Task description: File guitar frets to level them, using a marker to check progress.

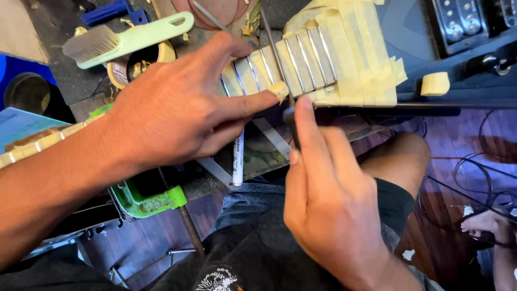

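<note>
guitar neck [318,59] lying taped across the counter [75,81] | left hand [172,108] spreading flat, pinning frets | right hand [328,199] pinching a thin dark tool [291,121] at the neck edge | risk: tool slipping, gouging past the masking tape [371,64]

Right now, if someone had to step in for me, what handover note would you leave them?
Left hand presses down on the guitar neck, fingers spread over the frets.
Right hand pinches a thin dark tool against the near edge of the neck.
The fretboard is masked with tan tape; only the metal frets show.
A white marker lies under the left hand; a green brush lies behind it.
Masking looks complete; how far the frets are worked cannot be told.
</note>
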